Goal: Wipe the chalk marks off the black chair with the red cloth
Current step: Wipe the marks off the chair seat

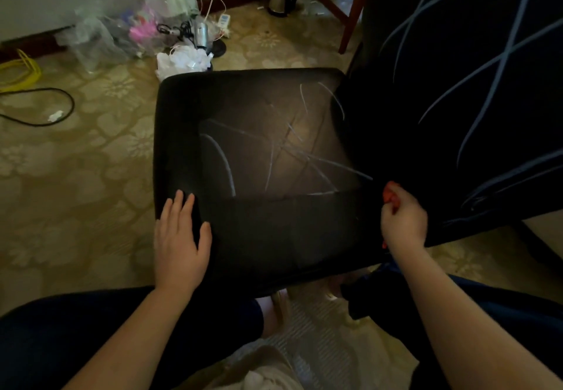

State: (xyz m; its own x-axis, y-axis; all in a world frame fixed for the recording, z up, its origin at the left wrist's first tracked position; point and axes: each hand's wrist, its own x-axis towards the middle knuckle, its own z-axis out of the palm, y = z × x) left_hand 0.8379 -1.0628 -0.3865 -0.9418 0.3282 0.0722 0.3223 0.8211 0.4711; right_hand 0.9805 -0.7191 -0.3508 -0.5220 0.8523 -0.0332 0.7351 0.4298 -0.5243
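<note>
Looks down on a black chair (259,109), seat in the middle, backrest at right, both crossed by pale chalk marks (228,170). Presses the left hand (181,237) flat, fingers straight, on the seat's near left corner. Grips a bunched red cloth (389,194) in the right hand (403,217) at the seat's near right edge.

The person wears dark navy trousers (61,328), forearms (143,328) bare.
</note>
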